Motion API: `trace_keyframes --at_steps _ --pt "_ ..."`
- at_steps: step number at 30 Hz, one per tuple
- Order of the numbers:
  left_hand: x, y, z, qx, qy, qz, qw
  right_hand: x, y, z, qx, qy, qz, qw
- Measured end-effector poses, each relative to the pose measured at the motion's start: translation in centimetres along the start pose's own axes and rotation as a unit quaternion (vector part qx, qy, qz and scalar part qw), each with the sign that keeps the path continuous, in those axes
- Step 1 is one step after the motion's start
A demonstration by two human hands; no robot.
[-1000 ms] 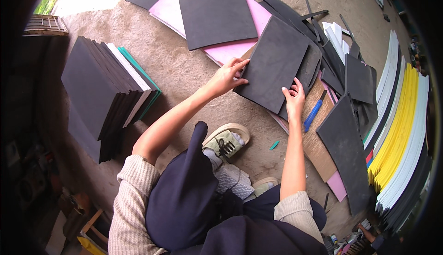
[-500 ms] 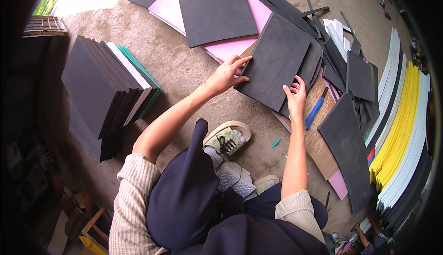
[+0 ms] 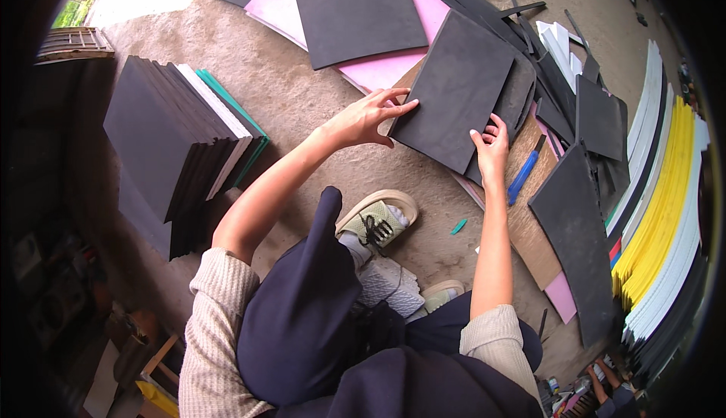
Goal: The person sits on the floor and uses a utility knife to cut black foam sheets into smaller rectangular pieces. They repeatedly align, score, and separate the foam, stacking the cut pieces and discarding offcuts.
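A black foam sheet [image 3: 454, 89] lies on a stack of dark sheets in front of me. My left hand [image 3: 367, 119] is at its left edge, fingers stretched over the edge and thumb spread apart below. On the right edge rests my right hand [image 3: 491, 150], its fingers loosely bent and its thumb apart from them. Neither hand lifts the sheet. A blue-handled cutter knife [image 3: 523, 178] lies to the right on a brown board [image 3: 529, 225].
At left stands a stack of black, white and green sheets [image 3: 162, 142]. Another black sheet [image 3: 359, 17] lies on pink sheets [image 3: 276, 10] ahead. Dark offcuts [image 3: 556, 78] are heaped at right, beside long yellow and white strips [image 3: 658, 206]. My shoe [image 3: 378, 221] is below.
My left thumb has come off the sheet and swung down away from the fingers. The right hand stays by the right edge. The whole view has shifted slightly.
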State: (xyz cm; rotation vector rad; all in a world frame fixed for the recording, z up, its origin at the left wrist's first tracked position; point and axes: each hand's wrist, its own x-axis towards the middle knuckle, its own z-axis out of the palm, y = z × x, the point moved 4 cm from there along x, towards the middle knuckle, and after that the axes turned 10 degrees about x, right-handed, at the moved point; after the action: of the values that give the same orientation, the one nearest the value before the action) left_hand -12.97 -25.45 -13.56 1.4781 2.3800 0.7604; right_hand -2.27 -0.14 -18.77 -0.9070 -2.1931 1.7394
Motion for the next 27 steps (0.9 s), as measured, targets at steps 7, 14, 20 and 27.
trace_keyframes --at_steps 7,14,20,27 --pt "0.3 0.7 1.2 0.033 0.041 -0.019 0.998 0.4 -0.5 -0.4 0.002 0.005 0.041 0.999" --pt "1.0 1.5 1.1 0.085 0.028 -0.015 0.996 0.3 -0.8 -0.7 0.073 -0.010 0.063 0.995" --pt "1.1 1.5 1.1 0.082 0.028 -0.012 0.996 0.5 -0.5 -0.7 0.035 -0.010 0.046 0.998" --pt "1.8 2.2 1.8 0.166 -0.025 -0.029 0.985 1.0 -1.0 -0.5 -0.048 0.009 0.080 0.996"
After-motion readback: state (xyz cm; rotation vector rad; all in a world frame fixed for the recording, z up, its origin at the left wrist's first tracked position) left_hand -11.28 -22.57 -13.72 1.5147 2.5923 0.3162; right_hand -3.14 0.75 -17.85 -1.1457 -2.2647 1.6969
